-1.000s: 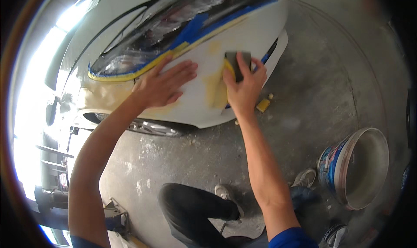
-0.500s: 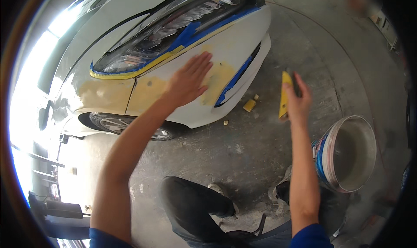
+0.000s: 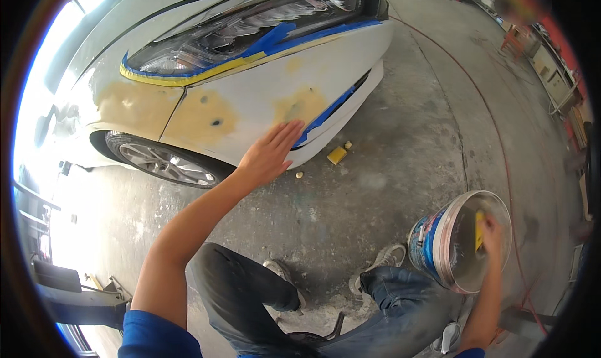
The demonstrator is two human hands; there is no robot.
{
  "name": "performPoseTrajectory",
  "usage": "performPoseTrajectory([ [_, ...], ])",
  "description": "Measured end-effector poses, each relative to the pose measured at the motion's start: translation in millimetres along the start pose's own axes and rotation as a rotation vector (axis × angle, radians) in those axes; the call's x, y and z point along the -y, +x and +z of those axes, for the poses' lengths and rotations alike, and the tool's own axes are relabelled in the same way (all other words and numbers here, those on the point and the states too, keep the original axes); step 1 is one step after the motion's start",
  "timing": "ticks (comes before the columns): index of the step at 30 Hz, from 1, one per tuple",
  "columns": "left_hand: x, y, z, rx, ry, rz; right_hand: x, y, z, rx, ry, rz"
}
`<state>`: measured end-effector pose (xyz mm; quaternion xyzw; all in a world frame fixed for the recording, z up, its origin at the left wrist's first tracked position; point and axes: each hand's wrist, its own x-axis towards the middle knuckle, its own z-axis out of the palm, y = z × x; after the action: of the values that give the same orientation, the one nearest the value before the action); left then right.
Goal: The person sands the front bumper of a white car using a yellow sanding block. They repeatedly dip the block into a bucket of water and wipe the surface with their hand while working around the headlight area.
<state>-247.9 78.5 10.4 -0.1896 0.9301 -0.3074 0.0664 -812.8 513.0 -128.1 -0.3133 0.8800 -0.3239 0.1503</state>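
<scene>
My left hand (image 3: 272,152) is stretched out flat, its fingers over the lower part of the white car bumper (image 3: 250,101), beside a patch of yellowish filler (image 3: 300,104). My right hand (image 3: 493,236) grips a yellow sanding block (image 3: 479,229) inside the mouth of a bucket (image 3: 443,251) on the floor to my right. Greyish water seems to be in the bucket. Blue and yellow masking tape (image 3: 219,75) runs under the headlight (image 3: 231,43), and blue tape (image 3: 325,117) edges the lower opening of the bumper. More filler (image 3: 200,117) covers the bumper's corner.
A small yellow block (image 3: 337,155) and pale crumbs (image 3: 299,175) lie on the concrete floor under the bumper. The front wheel (image 3: 164,160) is at the left. A red hose (image 3: 479,88) curves along the right, where shelving (image 3: 554,82) stands farther back.
My right hand has carried the sanding block down and right into the bucket. My left hand has slid lower on the bumper. The view has shifted to the right.
</scene>
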Motion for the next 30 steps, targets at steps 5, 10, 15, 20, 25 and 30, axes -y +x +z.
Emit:
performPoseTrajectory([
  [5,25,-49,-2,0.085,-0.042,0.06,-21,-35,74,0.37,-0.129,-0.026],
  [10,55,-60,-18,0.104,0.038,0.168,-43,-35,96,0.641,-0.579,-0.084],
  [15,61,-60,-17,0.068,0.023,0.162,-46,-38,66,0.589,-0.844,-0.186],
  [20,69,-45,-22,-0.043,0.016,0.069,111,-38,-18,0.465,-0.895,-0.271],
  [25,64,-29,-29,-0.066,0.121,0.062,345,-30,-24,0.436,-0.84,-0.627],
  [30,126,-40,-51,-0.077,0.126,0.12,512,-43,58,0.137,-0.307,-1.026],
])
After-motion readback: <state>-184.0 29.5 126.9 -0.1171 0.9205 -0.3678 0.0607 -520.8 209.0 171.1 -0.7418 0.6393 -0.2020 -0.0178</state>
